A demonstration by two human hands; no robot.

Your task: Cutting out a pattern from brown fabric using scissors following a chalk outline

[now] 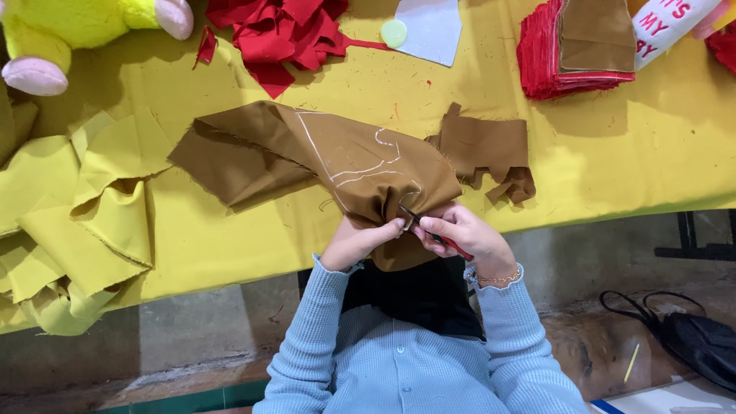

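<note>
We pinched the brown cloth [322, 157] in our left hand [360, 239], fingers clamped just beside the blades. Our right hand [460, 234] gripped red scissors [445, 241]; cutting well meant keeping the cloth taut and following the chalk line [360, 170] beyond our fingertips

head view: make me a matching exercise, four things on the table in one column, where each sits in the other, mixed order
Things:
1. brown fabric with chalk lines
2. red fabric scraps
3. crumpled yellow fabric
4. stack of red cut pieces

Places:
A. far right, under a brown cut piece
B. left edge of the table
C. centre, gripped by the left hand and right hand
D. far side, middle

Pairs: 1-C, 2-D, 3-B, 4-A
</note>
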